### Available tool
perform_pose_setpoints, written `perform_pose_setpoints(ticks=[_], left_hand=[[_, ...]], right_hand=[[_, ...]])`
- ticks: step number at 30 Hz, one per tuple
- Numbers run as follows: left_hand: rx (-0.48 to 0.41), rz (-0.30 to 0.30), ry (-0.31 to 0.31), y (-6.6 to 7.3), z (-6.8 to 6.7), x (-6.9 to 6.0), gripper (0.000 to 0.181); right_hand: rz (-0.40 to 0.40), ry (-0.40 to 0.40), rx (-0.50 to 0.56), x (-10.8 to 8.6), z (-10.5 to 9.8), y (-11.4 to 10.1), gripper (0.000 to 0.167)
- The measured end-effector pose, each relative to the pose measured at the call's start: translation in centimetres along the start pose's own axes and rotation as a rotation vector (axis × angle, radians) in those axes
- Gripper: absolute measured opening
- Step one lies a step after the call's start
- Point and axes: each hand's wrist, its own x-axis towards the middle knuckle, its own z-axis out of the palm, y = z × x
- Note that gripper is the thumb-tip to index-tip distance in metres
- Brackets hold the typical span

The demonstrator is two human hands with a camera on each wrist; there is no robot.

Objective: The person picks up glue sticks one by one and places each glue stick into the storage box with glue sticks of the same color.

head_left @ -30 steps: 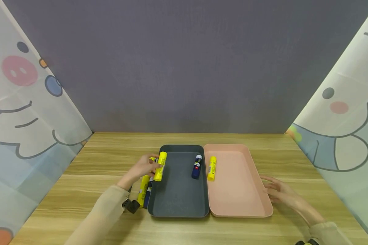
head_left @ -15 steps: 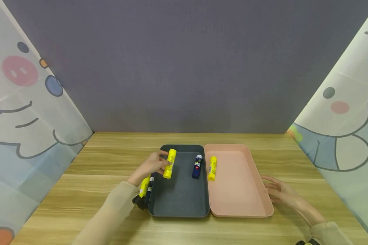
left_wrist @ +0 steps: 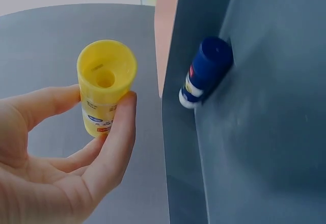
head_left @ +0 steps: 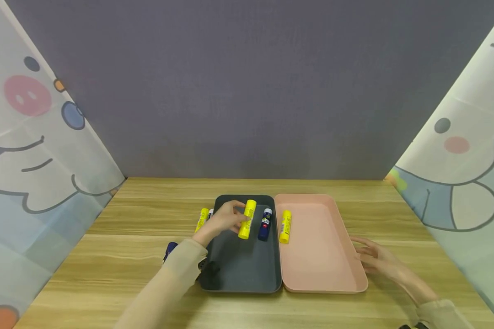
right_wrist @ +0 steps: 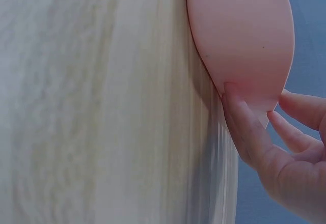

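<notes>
The light-brown wood-grain table [head_left: 107, 246] carries a dark grey rectangular tray with rounded corners [head_left: 247, 274] and, just beside it, a pale pink rectangular tray [head_left: 317, 256]. Left of the grey one lie a bright yellow cylindrical tube [head_left: 202, 219] and a white-capped tube [head_left: 211, 213], both partly hidden; farther left, a dark blue cylindrical tube [head_left: 170, 249], mostly covered by a sleeve [head_left: 169, 278].

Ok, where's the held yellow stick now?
In the head view, the yellow stick is held by the left hand above the dark tray, left of the blue stick lying in it.
</notes>
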Motion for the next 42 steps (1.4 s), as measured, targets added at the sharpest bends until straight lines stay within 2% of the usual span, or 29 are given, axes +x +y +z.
perform_pose_setpoints(ticks=[7,10,16,26,33,39,42], left_hand=[[0.000,0.012,-0.049,0.8,1.8,0.7,0.050],[-0.003,0.021,-0.070,1.0,2.5,0.9,0.052],[-0.013,0.031,-0.101,1.5,3.8,1.5,0.052],[-0.002,0.019,-0.118,2.3,5.5,2.0,0.051],[-0.012,0.008,-0.120,2.9,6.8,2.6,0.050],[-0.037,0.007,-0.127,3.2,7.7,3.0,0.051],[-0.027,0.003,-0.131,3.3,8.1,3.3,0.052]], right_hand=[[0.020,0.016,-0.049,-0.2,0.0,-0.3,0.044],[0.036,0.023,-0.047,-0.2,0.0,-0.2,0.044],[0.020,0.014,-0.037,-0.2,-0.1,-0.1,0.045],[0.039,0.022,-0.109,-0.2,-0.1,-0.2,0.045],[0.023,0.002,-0.046,-0.2,-0.2,-0.1,0.045],[0.028,0.016,-0.079,-0.2,-0.1,-0.1,0.045],[0.028,0.015,-0.036,0.0,-0.1,-0.1,0.046]])
